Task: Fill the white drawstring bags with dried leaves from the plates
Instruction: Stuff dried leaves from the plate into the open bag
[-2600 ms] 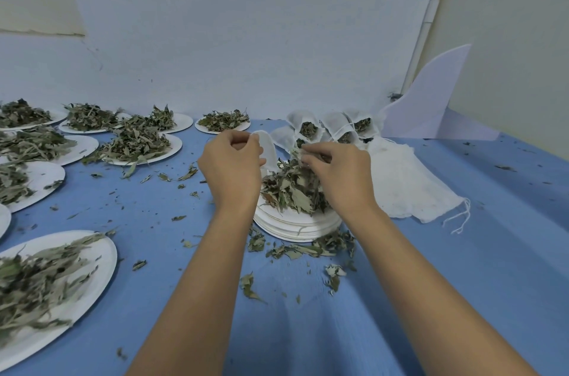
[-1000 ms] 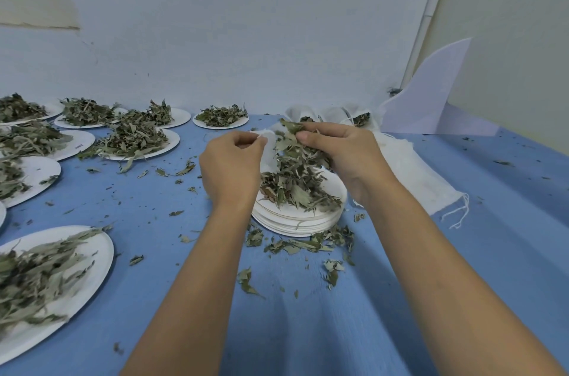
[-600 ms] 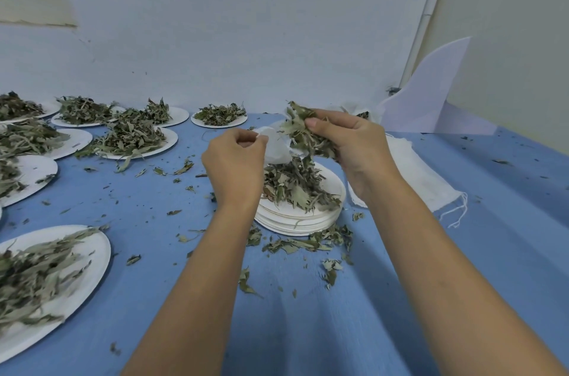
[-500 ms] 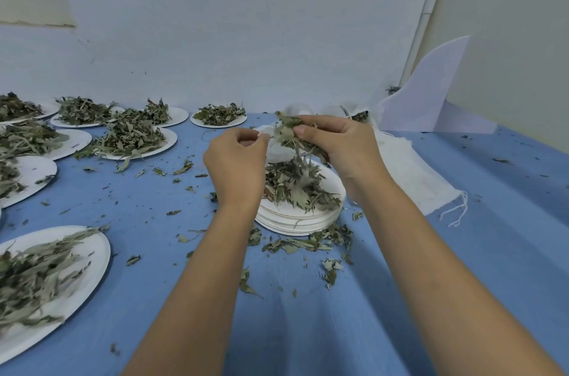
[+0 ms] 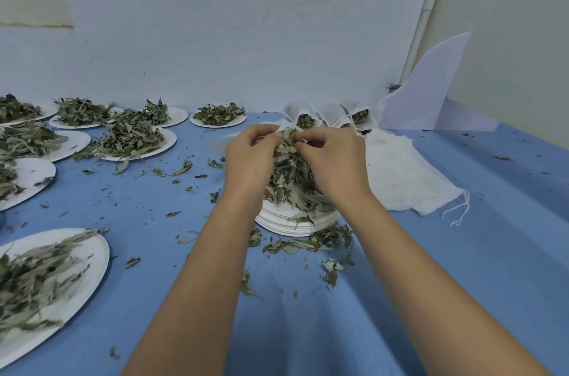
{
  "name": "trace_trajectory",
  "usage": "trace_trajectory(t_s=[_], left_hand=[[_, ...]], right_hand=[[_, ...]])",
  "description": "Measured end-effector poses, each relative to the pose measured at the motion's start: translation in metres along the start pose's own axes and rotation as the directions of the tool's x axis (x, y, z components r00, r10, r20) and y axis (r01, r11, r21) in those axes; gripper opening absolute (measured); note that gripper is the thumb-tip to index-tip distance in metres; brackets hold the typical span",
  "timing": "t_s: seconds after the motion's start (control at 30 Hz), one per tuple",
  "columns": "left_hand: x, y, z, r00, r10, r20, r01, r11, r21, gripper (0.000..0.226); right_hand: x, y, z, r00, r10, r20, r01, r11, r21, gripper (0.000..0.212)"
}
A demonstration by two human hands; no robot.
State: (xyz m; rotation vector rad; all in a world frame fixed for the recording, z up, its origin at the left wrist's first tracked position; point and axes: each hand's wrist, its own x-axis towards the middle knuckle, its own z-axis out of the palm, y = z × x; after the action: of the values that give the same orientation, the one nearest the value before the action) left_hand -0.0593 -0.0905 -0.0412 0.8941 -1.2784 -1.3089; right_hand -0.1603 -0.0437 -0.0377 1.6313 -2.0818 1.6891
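Above a stack of white plates [image 5: 292, 226] heaped with dried leaves [image 5: 292, 188], my two hands meet. My left hand [image 5: 251, 160] pinches the rim of a white drawstring bag [image 5: 280, 128], most of which is hidden behind the hands. My right hand [image 5: 334, 164] pinches a bunch of leaves [image 5: 288, 141] at the bag's mouth. Behind them stand filled bags [image 5: 303, 115] with leaves showing at their open tops. A pile of flat white bags [image 5: 403, 172] lies to the right.
Several white plates of dried leaves [image 5: 129, 141] cover the left of the blue tablecloth, one large plate [image 5: 77, 280] near the front left. Loose leaf scraps [image 5: 308, 243] litter the cloth around the stack. A white curved board [image 5: 428, 92] leans at the back right.
My right hand lifted a bunch of leaves off the stacked plate and brought it left to the bag's mouth. My left hand kept holding the bag.
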Motion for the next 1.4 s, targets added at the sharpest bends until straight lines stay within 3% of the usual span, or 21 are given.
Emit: trace_trajectory(t_s=[0.17, 0.27, 0.37, 0.63, 0.8, 0.97, 1.2, 1.4], left_hand=[[0.000, -0.002, 0.004, 0.997, 0.008, 0.073, -0.008, 1.000, -0.002, 0.013], [-0.001, -0.001, 0.003, 0.988, 0.009, 0.151, -0.005, 0.999, -0.033, 0.004], [0.000, -0.004, 0.000, 0.979, 0.051, 0.199, -0.045, 0.998, -0.035, 0.018], [0.001, -0.001, -0.005, 0.987, 0.026, 0.159, 0.008, 0.977, -0.212, 0.026], [-0.001, -0.003, -0.003, 0.990, 0.136, 0.050, -0.133, 0.990, -0.056, 0.029], [-0.001, -0.006, -0.001, 0.962, 0.271, -0.033, -0.264, 0.954, 0.141, 0.024], [0.002, -0.006, -0.002, 0.953, 0.301, -0.027, -0.291, 0.939, 0.185, 0.023], [0.002, -0.010, -0.001, 0.931, 0.333, -0.153, -0.309, 0.938, 0.158, 0.030]], right_hand=[[-0.003, -0.002, 0.002, 0.997, -0.081, 0.019, 0.083, 0.989, -0.125, 0.023], [-0.005, -0.004, 0.002, 0.995, -0.098, 0.021, 0.100, 0.989, -0.109, 0.023], [-0.003, -0.006, -0.001, 0.995, -0.087, 0.038, 0.089, 0.994, -0.064, 0.022], [0.002, -0.009, -0.009, 0.976, -0.080, 0.204, 0.071, 0.996, 0.052, 0.026], [0.003, -0.008, -0.008, 0.949, 0.009, 0.315, -0.069, 0.981, 0.179, 0.041], [0.004, -0.006, -0.002, 0.966, 0.031, 0.257, -0.095, 0.966, 0.240, 0.036], [0.006, -0.006, -0.003, 0.967, 0.097, 0.234, -0.180, 0.914, 0.364, 0.033], [0.007, -0.003, -0.002, 0.952, 0.209, 0.223, -0.291, 0.842, 0.454, 0.020]])
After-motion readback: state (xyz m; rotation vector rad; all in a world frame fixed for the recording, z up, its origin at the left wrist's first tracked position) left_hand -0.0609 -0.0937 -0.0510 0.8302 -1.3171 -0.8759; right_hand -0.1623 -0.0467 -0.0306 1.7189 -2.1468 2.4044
